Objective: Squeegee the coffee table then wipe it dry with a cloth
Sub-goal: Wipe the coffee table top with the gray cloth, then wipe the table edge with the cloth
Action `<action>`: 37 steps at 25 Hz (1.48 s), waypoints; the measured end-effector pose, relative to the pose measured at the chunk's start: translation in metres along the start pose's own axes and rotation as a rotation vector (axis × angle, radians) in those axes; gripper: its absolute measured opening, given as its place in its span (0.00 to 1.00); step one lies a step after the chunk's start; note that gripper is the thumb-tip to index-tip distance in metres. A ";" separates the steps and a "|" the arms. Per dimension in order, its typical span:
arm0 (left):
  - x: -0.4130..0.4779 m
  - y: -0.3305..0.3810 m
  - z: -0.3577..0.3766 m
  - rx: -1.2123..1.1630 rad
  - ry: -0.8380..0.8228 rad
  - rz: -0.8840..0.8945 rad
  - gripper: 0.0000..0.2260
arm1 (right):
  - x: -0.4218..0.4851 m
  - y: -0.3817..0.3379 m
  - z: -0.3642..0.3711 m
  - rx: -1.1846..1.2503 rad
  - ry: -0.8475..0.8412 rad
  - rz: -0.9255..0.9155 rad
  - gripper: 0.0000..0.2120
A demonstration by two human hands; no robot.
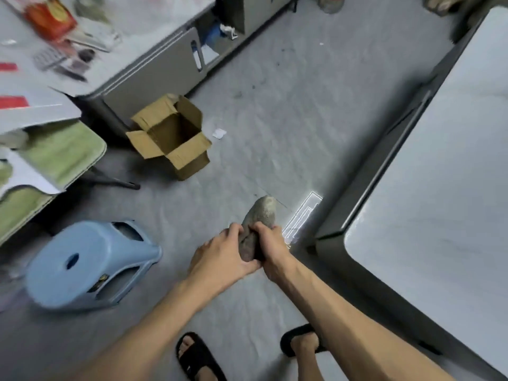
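Gripping near centre with left hand [220, 257] and right hand [270, 250], fingers curled tight round a bunched grey cloth [261, 213] above the floor. Probably soft, light, limp, maybe damp; best taken by the bunched middle. Just left of the coffee table [439, 188], stretching far right.

No legible text, number or brand anywhere in the head view.

- Red package [50, 19], 11 o'clock, on the grey desk [137, 37]: it carries printing, but motion blur makes it unreadable.
- Red strips [12, 101], 9 to 10 o'clock, on white sheets at the frame edge: blurred, no characters resolve.
- Small dark-and-yellow sticker [102, 279], 8 o'clock, on the side of the blue stool [68, 270]: too small to read.
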State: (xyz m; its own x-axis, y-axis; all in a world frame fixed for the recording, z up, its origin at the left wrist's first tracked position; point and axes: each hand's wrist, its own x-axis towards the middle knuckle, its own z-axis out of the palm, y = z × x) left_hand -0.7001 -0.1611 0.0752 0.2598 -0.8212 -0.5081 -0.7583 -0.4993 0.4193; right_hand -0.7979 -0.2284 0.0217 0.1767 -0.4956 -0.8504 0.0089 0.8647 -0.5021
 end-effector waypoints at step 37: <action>-0.055 -0.621 -0.136 -0.532 0.065 -0.232 0.16 | 0.058 0.219 0.504 -2.072 -0.557 -0.934 0.14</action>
State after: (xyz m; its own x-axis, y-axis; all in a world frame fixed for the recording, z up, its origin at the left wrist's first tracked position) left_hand -0.1623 0.1570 -0.0551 0.4319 -0.6807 -0.5917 -0.2770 -0.7244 0.6312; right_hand -0.2899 -0.0270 -0.0582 0.8708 -0.1910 -0.4530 -0.3594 -0.8760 -0.3215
